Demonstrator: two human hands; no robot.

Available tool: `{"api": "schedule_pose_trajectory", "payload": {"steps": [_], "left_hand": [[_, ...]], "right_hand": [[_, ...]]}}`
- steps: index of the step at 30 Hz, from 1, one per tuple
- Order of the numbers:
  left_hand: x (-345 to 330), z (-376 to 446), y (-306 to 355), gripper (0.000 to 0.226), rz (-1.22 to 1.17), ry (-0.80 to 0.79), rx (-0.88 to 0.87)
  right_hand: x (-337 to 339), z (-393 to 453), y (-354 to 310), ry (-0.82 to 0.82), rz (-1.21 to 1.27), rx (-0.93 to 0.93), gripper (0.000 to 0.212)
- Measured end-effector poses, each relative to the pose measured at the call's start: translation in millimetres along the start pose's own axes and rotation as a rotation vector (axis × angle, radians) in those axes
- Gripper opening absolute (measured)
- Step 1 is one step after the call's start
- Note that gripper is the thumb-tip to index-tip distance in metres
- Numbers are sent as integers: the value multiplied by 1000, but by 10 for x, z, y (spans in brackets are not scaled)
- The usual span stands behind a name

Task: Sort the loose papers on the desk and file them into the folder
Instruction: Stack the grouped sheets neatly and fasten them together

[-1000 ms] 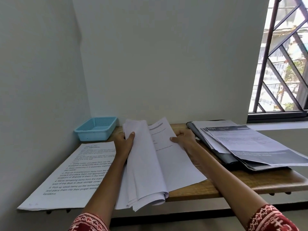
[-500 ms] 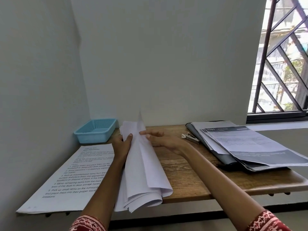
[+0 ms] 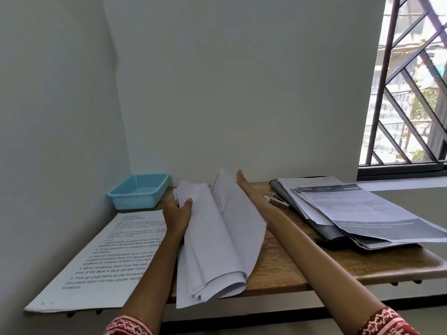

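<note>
A thick stack of white papers (image 3: 217,247) lies curled and folded over in the middle of the wooden desk (image 3: 285,269). My left hand (image 3: 177,213) grips the stack's left side, thumb on top. My right hand (image 3: 244,183) reaches behind the raised sheets with straight fingers; most of it is hidden by the paper. A dark folder (image 3: 321,228) lies at the right with several printed sheets (image 3: 367,211) on top of it. A large printed instruction sheet (image 3: 106,262) lies at the left.
A light blue plastic basket (image 3: 137,194) stands at the back left corner. A metal clip (image 3: 278,201) lies between the stack and the folder. Walls close in on the left and behind; a barred window (image 3: 411,88) is at the right.
The sheets that lay flat on the right a second ago have been folded over to the left. My right hand went from pressing them to reaching behind the raised sheets. The metal clip has come into view.
</note>
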State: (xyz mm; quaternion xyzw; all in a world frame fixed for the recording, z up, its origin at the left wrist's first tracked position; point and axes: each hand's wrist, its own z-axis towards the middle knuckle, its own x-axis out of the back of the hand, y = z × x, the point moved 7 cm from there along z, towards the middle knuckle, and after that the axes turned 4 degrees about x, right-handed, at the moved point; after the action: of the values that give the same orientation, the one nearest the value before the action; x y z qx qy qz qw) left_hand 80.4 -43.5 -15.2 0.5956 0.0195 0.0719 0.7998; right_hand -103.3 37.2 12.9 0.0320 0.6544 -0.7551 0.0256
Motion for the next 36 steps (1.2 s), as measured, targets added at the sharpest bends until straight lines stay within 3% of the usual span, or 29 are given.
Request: {"api": "schedule_pose_trajectory", "payload": {"steps": [2, 5, 8, 10, 12, 13, 17, 19, 24, 27, 31, 33, 36], "left_hand": [[15, 3, -32, 25, 3, 17, 46], [18, -66, -4, 50, -67, 60, 89], [-30, -97, -54, 63, -139, 27, 124], [-52, -88, -87, 60, -123, -26, 158], [-88, -67, -115, 34, -57, -80, 163], [-115, -84, -97, 19, -10, -120, 135], [-203, -213, 272, 36, 16, -175, -106], [-217, -197, 567, 40, -75, -152, -168], [-300, -50, 1481, 52, -345, -208, -184], [-392, 5, 1902, 29, -285, -273, -212], [-310, 5, 1919, 19, -292, -277, -178], [-246, -62, 1729, 22, -289, -300, -149], [-300, -198, 1258, 24, -146, -394, -127]], "right_hand": [[191, 22, -24, 101, -39, -14, 71], [505, 25, 187, 220, -98, -139, 103], [595, -49, 383, 222, 95, -220, 98], [590, -121, 278, 207, 57, -178, 94], [557, -182, 196, 173, 96, -162, 65], [586, -201, 181, 159, 88, -146, 60], [583, -236, 17, 129, -165, -85, 23], [611, -246, -179, 255, -273, 36, 33], [530, -347, -825, 516, -169, 448, 21], [405, -405, -1167, 580, -176, 590, 20], [361, -453, -1309, 578, -198, 618, 20], [427, -436, -1135, 580, -188, 536, 15], [477, -424, -757, 559, -160, 381, 25]]}}
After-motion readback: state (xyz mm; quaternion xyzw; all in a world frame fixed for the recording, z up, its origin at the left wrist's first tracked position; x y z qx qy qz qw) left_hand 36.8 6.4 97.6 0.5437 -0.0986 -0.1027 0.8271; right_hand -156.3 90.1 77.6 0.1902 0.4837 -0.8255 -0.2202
